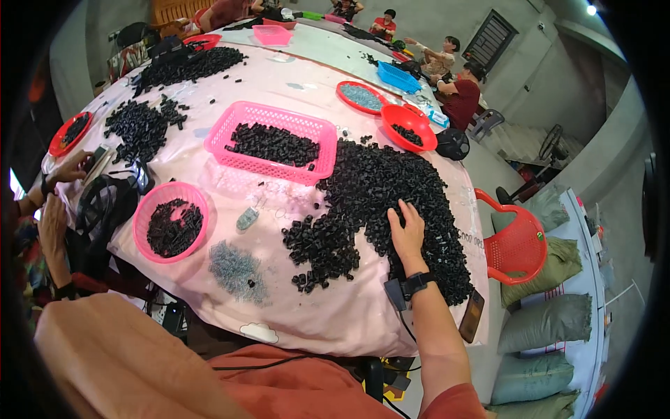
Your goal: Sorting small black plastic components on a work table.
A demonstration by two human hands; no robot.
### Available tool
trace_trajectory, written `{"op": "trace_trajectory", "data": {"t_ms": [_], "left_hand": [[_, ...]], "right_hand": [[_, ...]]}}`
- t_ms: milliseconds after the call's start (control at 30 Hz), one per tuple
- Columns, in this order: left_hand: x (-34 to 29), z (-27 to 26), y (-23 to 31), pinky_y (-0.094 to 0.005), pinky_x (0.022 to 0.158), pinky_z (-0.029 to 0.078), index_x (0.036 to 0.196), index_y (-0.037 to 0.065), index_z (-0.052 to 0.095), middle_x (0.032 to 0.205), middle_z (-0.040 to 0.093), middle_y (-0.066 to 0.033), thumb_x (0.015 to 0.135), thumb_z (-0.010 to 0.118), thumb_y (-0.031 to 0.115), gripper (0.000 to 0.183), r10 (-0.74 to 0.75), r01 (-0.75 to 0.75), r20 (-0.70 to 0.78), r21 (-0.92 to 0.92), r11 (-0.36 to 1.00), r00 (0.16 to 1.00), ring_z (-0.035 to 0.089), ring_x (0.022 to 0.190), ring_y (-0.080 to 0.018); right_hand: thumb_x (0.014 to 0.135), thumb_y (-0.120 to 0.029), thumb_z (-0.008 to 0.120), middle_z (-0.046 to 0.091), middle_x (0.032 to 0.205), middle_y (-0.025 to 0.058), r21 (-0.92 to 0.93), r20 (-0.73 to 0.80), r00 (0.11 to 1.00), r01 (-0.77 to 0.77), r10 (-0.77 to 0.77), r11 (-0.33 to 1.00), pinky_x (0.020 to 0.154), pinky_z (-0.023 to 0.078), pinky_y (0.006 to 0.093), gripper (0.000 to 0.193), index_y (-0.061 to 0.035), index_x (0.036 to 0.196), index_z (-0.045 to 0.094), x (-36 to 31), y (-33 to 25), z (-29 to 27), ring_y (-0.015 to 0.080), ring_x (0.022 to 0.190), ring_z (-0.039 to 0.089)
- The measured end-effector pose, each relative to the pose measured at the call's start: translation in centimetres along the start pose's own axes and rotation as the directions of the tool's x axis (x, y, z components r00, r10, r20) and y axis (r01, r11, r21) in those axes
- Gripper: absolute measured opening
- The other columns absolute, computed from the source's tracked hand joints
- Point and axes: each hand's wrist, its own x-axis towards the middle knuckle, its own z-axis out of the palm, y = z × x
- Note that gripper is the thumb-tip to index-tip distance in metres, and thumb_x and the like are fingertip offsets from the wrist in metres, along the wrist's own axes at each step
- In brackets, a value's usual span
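My right hand [407, 230] rests on a wide heap of small black plastic parts [391, 181], its fingers spread and the thumb apart from them. Nothing is visibly gripped in it. A dark band with a small grey box [396, 295] sits at that wrist, and a cable runs down from it. Left of the hand, a smaller cluster of the same black parts [321, 251] lies on the pale pink cloth [335, 314]. At the lower left my left arm [105, 349] appears large and close, while its hand is out of the picture.
A pink basket [265, 171] and a round pink basket [202, 223] hold black parts. Clear small pieces [237, 272] lie near the front. A phone [472, 314] is at the right edge, beside a red chair [515, 244]. Another person's hand [52, 227] shows at left.
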Motion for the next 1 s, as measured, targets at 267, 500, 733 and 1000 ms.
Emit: {"op": "trace_trajectory", "data": {"t_ms": [267,500,733,1000], "left_hand": [[-6.1,-3.2,1.0,-0.0345,0.077,0.056,0.101,-0.007,0.071,0.097,0.072,-0.0195,0.08,0.082,0.033,0.047,-0.691,0.756,-0.309,0.232,0.612,0.654,0.071,0.088,-0.029],[-8.5,-3.1,1.1,-0.0322,0.077,0.054,0.103,-0.003,0.071,0.09,0.073,-0.0126,0.085,0.074,0.015,0.026,-0.77,0.886,-0.442,0.174,0.429,0.459,0.07,0.084,-0.0203],[-9.6,-3.3,0.8,-0.0313,0.08,0.053,0.106,-0.004,0.07,0.094,0.073,-0.013,0.089,0.07,0.016,0.026,-0.814,0.922,-0.436,0.128,0.367,0.384,0.07,0.088,-0.0191],[-10.4,-3.1,-0.2,-0.0301,0.08,0.052,0.11,-0.001,0.07,0.095,0.073,-0.0099,0.094,0.067,0.016,0.024,-0.825,0.945,-0.464,0.111,0.307,0.323,0.069,0.091,-0.0157]], "right_hand": [[0.084,-0.04,0.072,0.056,0.134,0.0175,-0.026,0.039,0.985,0.17,-0.169,0.985,0.106,0.039,0.0452,0.054,-0.0113,0.129,0.065,-3.1,-2.0,-1.0,0.0372,0.124,0.047],[0.078,-0.031,0.078,0.059,0.126,0.0185,0.03,0.04,0.913,0.405,-0.406,0.914,0.1,0.043,0.0454,0.053,-0.0052,0.122,0.066,-5.5,-6.4,-0.4,0.0368,0.116,0.052],[0.082,-0.026,0.075,0.057,0.128,0.0197,0.088,-0.041,0.857,0.515,-0.514,0.853,0.104,0.041,0.0479,0.044,-0.0047,0.119,0.067,-2.4,-9.2,0.7,0.0409,0.121,0.049],[0.094,-0.053,0.055,0.038,0.154,0.0173,-0.157,0.384,0.889,0.329,-0.25,0.931,0.109,0.024,0.0685,0.053,-0.0209,0.136,0.059,4.4,-9.7,3.3,0.041,0.145,0.026]]}}
